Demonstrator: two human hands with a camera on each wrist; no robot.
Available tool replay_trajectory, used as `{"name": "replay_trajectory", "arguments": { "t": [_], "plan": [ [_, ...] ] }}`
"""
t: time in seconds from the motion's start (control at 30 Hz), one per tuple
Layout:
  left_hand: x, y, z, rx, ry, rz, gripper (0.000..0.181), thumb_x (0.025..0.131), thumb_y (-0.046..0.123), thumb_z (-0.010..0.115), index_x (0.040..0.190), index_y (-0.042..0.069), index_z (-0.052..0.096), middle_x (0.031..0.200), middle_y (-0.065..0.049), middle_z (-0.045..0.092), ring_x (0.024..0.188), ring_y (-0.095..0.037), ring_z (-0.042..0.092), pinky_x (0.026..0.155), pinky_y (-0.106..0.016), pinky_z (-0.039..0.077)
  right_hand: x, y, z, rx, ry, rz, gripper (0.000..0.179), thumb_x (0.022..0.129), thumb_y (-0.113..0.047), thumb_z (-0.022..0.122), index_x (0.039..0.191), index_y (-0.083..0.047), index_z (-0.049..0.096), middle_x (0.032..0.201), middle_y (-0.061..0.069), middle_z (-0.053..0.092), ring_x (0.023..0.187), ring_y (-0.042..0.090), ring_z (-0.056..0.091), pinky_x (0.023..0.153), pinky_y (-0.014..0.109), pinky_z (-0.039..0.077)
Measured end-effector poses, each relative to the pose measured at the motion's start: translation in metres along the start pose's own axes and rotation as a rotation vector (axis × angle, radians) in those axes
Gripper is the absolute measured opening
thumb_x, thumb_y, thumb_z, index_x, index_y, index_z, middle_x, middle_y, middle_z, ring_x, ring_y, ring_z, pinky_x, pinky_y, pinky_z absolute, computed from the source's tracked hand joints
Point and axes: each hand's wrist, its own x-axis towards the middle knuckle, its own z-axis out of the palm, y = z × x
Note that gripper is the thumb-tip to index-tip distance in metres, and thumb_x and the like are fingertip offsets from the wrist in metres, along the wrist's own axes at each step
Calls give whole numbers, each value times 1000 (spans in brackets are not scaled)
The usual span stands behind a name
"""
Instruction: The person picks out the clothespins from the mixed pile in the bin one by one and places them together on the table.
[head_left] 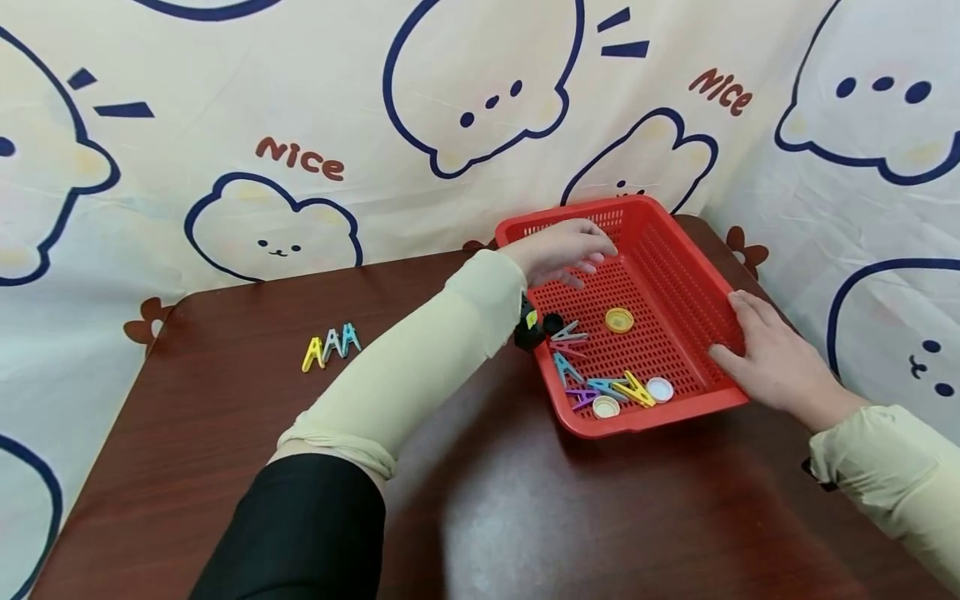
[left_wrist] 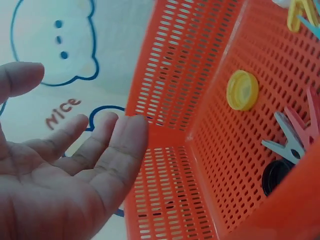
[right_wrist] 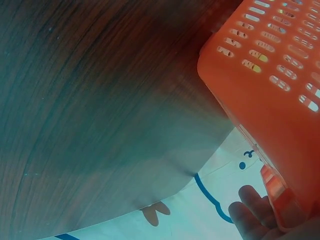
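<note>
A red plastic basket [head_left: 686,267] stands tilted, its right side raised off the table. My right hand [head_left: 783,358] grips its right rim, thumb inside; in the right wrist view its fingers [right_wrist: 252,212] are outside the rim. Over the basket's far left part hovers my left hand [head_left: 566,250], fingers loosely extended, palm [left_wrist: 60,200] holding nothing. Inside lie a yellow cap [head_left: 619,320], a black cap [head_left: 552,323], a white cap [head_left: 660,389] and a cream cap [head_left: 606,407]. Several clothespins lie there too, including a yellow clothespin [head_left: 636,389] and a purple clothespin [head_left: 582,398].
On the brown table [head_left: 225,433], left of the basket, a yellow clothespin [head_left: 312,354], a grey clothespin [head_left: 333,344] and a blue clothespin [head_left: 350,338] form a row. A cartoon-printed cloth [head_left: 450,200] hangs behind and to the right.
</note>
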Motion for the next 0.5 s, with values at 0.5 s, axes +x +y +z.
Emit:
{"name": "replay_trajectory", "arguments": {
  "t": [0.5],
  "plan": [
    [22,4,33,402,-66,-75,26,103,29,63,121,10,59,126,-9,61,116,-25,58,92,-37,55,0,0,-1,-7,-2,3,83,99,-27,59,156,14,15,157,38,18,132,55,31,93,75,43]
  ]
}}
